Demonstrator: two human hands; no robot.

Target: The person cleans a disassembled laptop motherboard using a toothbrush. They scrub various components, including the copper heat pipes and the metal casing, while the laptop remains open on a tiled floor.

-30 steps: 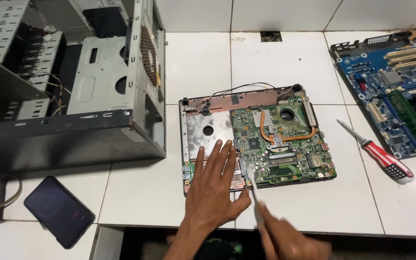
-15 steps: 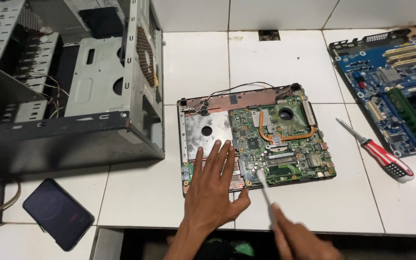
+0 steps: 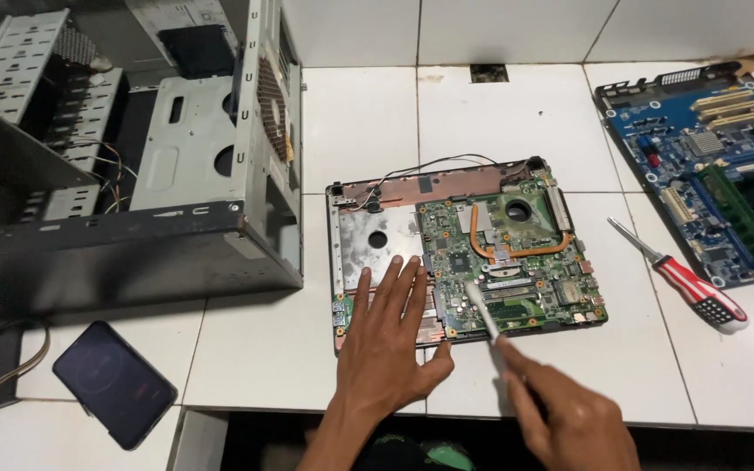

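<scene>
An opened laptop base [image 3: 368, 228] with its green motherboard [image 3: 517, 262] exposed lies on the white tiled counter [image 3: 246, 358]. My left hand [image 3: 390, 344] rests flat on the laptop's front left corner, fingers spread. My right hand [image 3: 569, 414] grips a thin white tool [image 3: 484, 312] whose tip touches the motherboard near its front middle. A copper heat pipe [image 3: 503, 249] curves across the board toward the round fan opening.
An open grey desktop case [image 3: 124, 166] lies on its side at the left. A black phone [image 3: 113, 382] sits at the front left. A red-handled screwdriver [image 3: 687, 283] lies right of the laptop. A blue motherboard [image 3: 713, 166] lies at the far right.
My right hand has shifted slightly right and forward with the white tool, whose tip stays on the board. My left hand has stayed on the laptop's corner.
</scene>
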